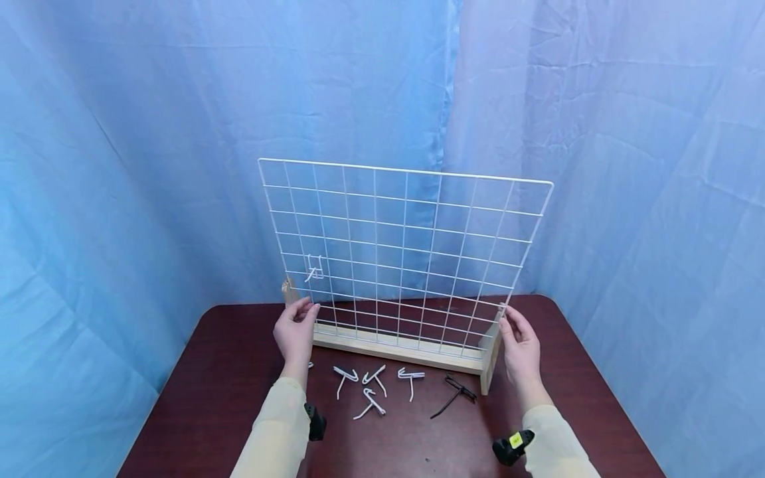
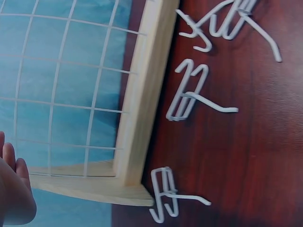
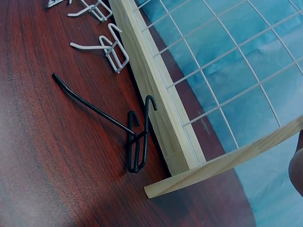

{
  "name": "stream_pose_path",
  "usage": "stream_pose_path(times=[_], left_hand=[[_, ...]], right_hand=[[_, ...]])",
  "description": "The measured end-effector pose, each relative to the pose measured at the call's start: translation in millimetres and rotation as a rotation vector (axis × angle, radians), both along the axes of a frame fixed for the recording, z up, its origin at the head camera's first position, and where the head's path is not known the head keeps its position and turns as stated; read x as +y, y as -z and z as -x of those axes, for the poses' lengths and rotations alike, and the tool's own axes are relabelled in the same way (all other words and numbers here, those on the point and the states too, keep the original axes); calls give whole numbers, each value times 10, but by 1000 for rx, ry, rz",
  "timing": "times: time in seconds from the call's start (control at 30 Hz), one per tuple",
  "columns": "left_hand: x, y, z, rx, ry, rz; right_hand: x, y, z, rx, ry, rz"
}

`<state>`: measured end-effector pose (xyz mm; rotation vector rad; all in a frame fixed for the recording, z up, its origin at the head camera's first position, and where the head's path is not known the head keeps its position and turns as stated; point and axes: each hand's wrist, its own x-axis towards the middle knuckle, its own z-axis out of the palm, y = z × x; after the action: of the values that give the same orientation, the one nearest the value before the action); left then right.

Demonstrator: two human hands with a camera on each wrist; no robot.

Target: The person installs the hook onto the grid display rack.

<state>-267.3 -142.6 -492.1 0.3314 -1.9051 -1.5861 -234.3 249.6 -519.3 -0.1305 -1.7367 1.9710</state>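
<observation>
A white wire grid panel [image 1: 406, 252] leans upright in a pale wooden stand [image 1: 394, 346], its lower edge along the base bar. My left hand [image 1: 295, 335] holds the stand's left end piece, thumb and fingers close together; in the left wrist view only part of that hand [image 2: 15, 189] shows. With bent fingers, my right hand [image 1: 521, 342] pinches the top of the right end piece [image 1: 491, 352], beside the grid's edge. One white hook [image 1: 314, 268] hangs on the grid at the lower left.
Several white wire hooks [image 1: 411, 376] lie on the dark red table [image 1: 209, 385] in front of the stand. A black hook [image 1: 455, 392] lies near the stand's right end. Blue curtains [image 1: 197, 166] hang behind and at both sides.
</observation>
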Motion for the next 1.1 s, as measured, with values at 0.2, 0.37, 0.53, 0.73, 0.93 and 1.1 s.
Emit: stream_pose_path(times=[0.2, 0.37, 0.53, 0.73, 0.93, 1.1], left_hand=[[-13, 180, -81, -1, -11, -14], [-31, 330, -168, 11, -20, 1], [-54, 474, -242, 42, -30, 2], [-77, 603, -315, -59, -15, 15], [-41, 743, -392, -44, 18, 29], [7, 846, -434, -45, 20, 29]], right_hand=[[1, 3, 8, -15, 3, 8], [12, 13, 14, -36, 4, 15], [18, 23, 14, -58, 6, 3], [14, 17, 20, -49, 8, 19], [5, 7, 7, -16, 6, 16], [6, 14, 9, 3, 8, 11]])
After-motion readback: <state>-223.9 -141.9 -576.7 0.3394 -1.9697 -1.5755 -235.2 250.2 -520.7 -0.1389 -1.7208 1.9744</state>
